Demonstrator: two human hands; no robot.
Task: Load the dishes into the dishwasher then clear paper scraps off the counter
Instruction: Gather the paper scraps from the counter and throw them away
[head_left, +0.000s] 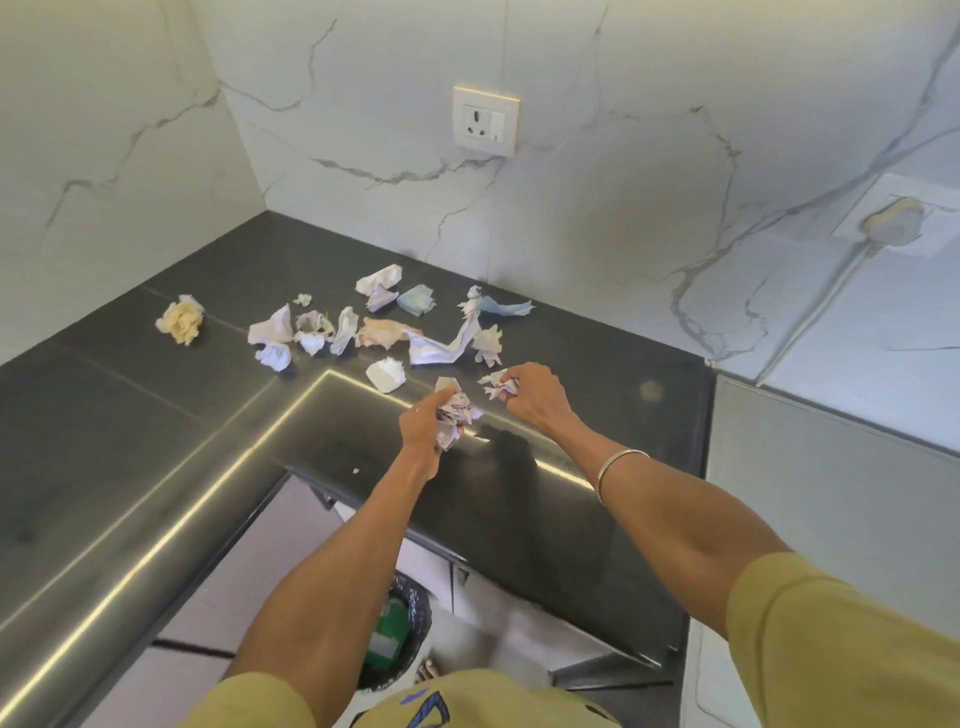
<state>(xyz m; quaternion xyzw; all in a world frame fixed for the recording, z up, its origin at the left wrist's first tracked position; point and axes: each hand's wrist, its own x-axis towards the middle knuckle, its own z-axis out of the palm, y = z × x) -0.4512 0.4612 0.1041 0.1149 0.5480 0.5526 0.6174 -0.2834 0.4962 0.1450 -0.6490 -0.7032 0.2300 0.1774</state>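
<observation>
Now two hands, left hand (423, 423) and right hand (535, 395), fingers each clutching one paper wad (454, 410).

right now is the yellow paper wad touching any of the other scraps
Apart. The head view shows the yellow paper wad alone at the far left, with bare dark counter between it and the nearest white scrap.

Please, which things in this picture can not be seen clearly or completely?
- Head view: the dark round waste bin on the floor is partly hidden by the left forearm and shirt.
- Print on the crumpled white paper scrap gripped by the left hand is too small to read.
- Scrap in the right hand: fingers cover part of it.
- No dishwasher or dishes are in view.
- The beige wall fitting at the right is blurred.
</observation>
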